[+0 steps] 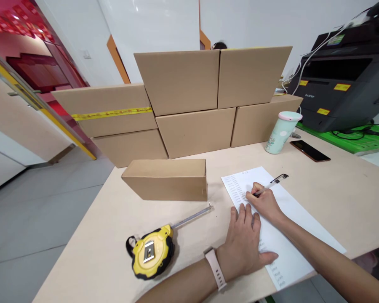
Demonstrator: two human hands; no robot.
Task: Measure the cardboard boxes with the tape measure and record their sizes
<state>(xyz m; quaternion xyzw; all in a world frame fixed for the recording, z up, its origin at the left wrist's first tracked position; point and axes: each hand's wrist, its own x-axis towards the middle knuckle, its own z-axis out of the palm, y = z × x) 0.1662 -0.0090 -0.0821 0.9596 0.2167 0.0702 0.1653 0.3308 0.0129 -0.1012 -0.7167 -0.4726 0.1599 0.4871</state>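
Observation:
A white sheet of paper with handwritten columns lies on the table. My right hand is closed round a pen, its tip down at the writing on the sheet's left part. Flat across the paper's left edge rests my left hand, fingers stretched out and thumb apart, with a pink watch strap on the wrist. To the left is a yellow and black tape measure, a short length of its blade drawn out. Behind the tape measure stands a small cardboard box.
Several cardboard boxes are stacked along the table's back. A light green tumbler and a phone stand and lie at the back right, near a black printer on a green surface. Someone's head shows partly behind the boxes.

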